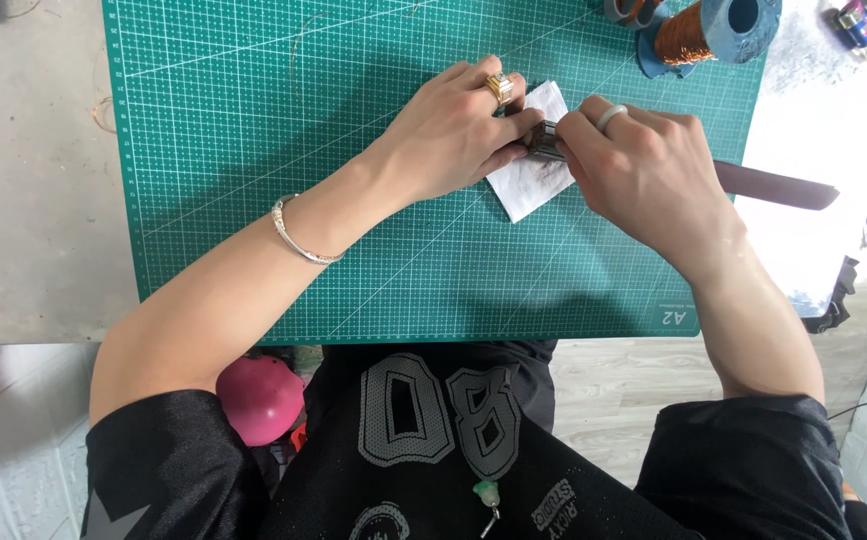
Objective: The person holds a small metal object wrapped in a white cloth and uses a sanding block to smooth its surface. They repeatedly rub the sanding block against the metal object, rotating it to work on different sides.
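My left hand (458,130) and my right hand (643,165) meet over a green cutting mat (253,200). Between their fingertips they pinch a small dark metal part (545,140), ribbed on its side. It sits just above a smudged white paper slip (533,180) that lies on the mat. My left hand wears a gold ring and a silver bracelet. A pale ring sits on my right hand. Most of the dark part is hidden by my fingers.
A blue spool of copper wire (708,28) stands at the mat's far right corner. A dark flat strip (778,186) sticks out from behind my right hand. A pink round object (260,397) lies below the table edge. Thin loose wire (298,45) curls at the mat's top.
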